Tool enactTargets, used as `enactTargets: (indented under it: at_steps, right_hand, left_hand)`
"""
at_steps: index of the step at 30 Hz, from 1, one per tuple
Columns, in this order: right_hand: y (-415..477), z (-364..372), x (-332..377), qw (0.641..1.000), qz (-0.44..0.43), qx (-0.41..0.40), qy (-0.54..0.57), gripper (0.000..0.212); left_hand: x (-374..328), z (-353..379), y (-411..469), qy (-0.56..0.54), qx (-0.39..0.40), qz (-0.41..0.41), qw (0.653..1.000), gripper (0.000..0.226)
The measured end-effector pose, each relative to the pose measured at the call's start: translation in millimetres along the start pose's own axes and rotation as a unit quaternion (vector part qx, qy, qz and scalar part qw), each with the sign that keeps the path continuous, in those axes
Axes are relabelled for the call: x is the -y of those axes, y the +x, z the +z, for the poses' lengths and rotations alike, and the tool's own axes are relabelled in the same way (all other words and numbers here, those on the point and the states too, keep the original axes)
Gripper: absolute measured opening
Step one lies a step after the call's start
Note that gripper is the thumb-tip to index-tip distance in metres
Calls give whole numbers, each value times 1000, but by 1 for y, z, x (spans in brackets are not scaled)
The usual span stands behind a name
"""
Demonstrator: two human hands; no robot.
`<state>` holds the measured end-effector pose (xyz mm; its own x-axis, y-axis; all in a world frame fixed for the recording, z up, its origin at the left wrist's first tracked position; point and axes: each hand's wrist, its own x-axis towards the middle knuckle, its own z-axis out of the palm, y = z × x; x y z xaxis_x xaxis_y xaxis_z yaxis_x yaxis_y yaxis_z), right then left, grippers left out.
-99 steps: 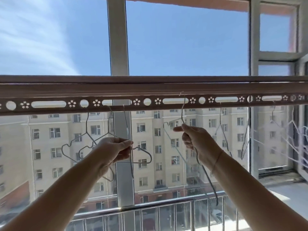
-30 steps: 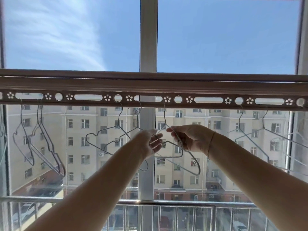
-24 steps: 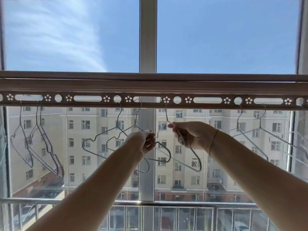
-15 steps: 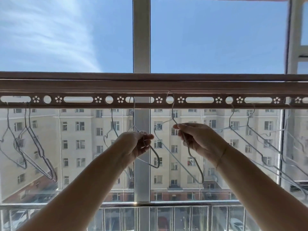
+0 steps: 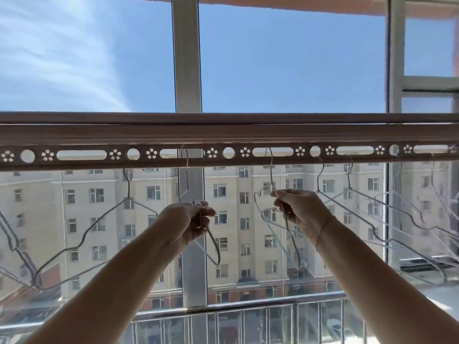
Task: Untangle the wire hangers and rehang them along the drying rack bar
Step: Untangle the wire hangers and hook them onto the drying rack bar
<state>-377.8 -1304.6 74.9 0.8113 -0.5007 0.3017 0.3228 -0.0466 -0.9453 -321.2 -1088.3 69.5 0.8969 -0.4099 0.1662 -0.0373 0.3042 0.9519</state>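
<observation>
Under the long brown perforated drying rack bar, I see my left hand clamped on one thin grey wire hanger and my right hand pinching another wire hanger, both hooked in its slots.

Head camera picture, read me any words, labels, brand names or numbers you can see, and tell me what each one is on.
None: no readable text in this view.
The drying rack bar carries only punched flower shapes, round holes and slots, no lettering.
The wire hangers are bare.
The apartment building outside shows no legible sign; anything there is too small to read.
</observation>
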Motion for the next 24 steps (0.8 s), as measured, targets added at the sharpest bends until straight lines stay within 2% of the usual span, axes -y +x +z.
enactTargets:
  at_steps: [8,12,17,20,24]
  right_hand:
    - [6,-6,-5,998,51,30,-19,17]
    - [10,-7,-8,998,34,26,-41,19]
    - [13,-5,-5,995,-27,-1,-98,28]
    - [12,-6,-4,994,-41,1,-101,15]
    - [16,-8,-6,990,-55,-3,-128,19]
  left_hand:
    - [-3,8,-5,21,14,14,1000,26]
    - [0,15,-8,41,32,16,999,26]
    - [2,32,-9,52,74,15,996,27]
    - [5,41,-3,52,92,-5,994,27]
    - [7,48,11,60,89,-23,994,28]
